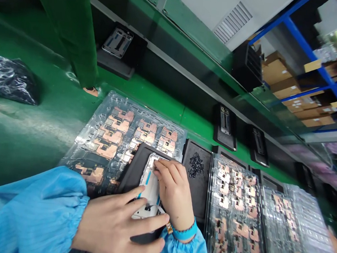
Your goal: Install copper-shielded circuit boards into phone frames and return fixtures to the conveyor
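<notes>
A silvery phone frame (pixel 152 186) with blue strips lies on a dark foam holder (pixel 137 161) in front of me. My left hand (pixel 118 226) rests over its lower part, fingers spread, with the fingertips at its edge and over a thin flex cable (pixel 159 208). At the frame's upper end my right hand (pixel 176 190) has its fingertips pressed together. Whatever is between those fingertips is hidden. Beneath the holder is a clear plastic tray (pixel 80 144) of copper-coloured boards (pixel 107 148). Right of my right hand, a dark tray (pixel 201 192) carries small black parts (pixel 196 165).
More clear trays of boards (pixel 236 211) stand to the right. Behind runs a dark conveyor belt (pixel 173 73) with phone frames (pixel 118 42) on black holders. A co-worker's green sleeve (pixel 68 27) reaches in at upper left, near a black plastic bag (pixel 10 79).
</notes>
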Demonstrator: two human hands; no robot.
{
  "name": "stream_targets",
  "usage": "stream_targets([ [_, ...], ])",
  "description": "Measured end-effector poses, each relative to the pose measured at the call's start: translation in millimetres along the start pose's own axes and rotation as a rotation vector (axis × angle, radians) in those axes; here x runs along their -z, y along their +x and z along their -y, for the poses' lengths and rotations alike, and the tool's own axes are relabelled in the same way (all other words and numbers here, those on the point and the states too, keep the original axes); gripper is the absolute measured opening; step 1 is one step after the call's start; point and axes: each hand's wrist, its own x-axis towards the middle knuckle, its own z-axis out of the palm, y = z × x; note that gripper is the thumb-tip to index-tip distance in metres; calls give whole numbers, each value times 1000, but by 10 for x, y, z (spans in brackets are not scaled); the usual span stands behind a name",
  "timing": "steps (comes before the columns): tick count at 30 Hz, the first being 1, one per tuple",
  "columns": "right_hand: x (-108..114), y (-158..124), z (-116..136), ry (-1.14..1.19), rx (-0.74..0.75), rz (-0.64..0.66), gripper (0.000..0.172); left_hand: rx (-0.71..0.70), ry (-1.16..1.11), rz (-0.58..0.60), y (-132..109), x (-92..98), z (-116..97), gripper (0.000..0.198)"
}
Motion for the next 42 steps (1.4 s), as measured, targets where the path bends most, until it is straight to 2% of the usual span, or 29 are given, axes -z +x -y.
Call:
stream_targets([
  [9, -7, -15, 57, -83, -24, 40, 23, 18, -14, 19, 5, 16, 11, 35],
  [14, 40, -43, 119, -275, -26, 160, 36, 7, 15, 63, -18, 29, 14, 37],
  [17, 49, -96, 42, -154, -38, 116, 47, 4, 40, 83, -37, 37, 42, 39],
  [20, 28, -142, -76, 16, -57, 20, 56, 28, 39, 182, -33, 60, 111, 44],
  [22, 7, -157, -143, 100, -60, -20, 57, 101, 54, 259, -17, 78, 169, 55],
  [25, 0, -166, -223, 206, -59, -52, 55, 202, 135, 317, 3, 85, 252, 66],
  [30, 133, -234, -265, 333, -88, -130, 48, 217, 205, 411, 31, 35, 332, 63],
  [32, 191, -278, -206, 281, -187, -135, 41, 244, 214, 432, 62, 26, 331, 61],
  [35, 220, -373, -68, 47, -305, -90, 33, 296, 268, 432, 93, 82, 291, 62],
  [37, 199, -476, -32, -73, -275, -90, 33, 384, 333, 407, 62, 156, 241, 63],
  [39, 154, -606, -89, -126, -235, -112, 34, 575, 392, 374, -21, 224, 165, 59],
  [42, 55, -816, -249, -168, -277, -148, 34, 887, 361, 370, -161, 267, 4, 45],
])
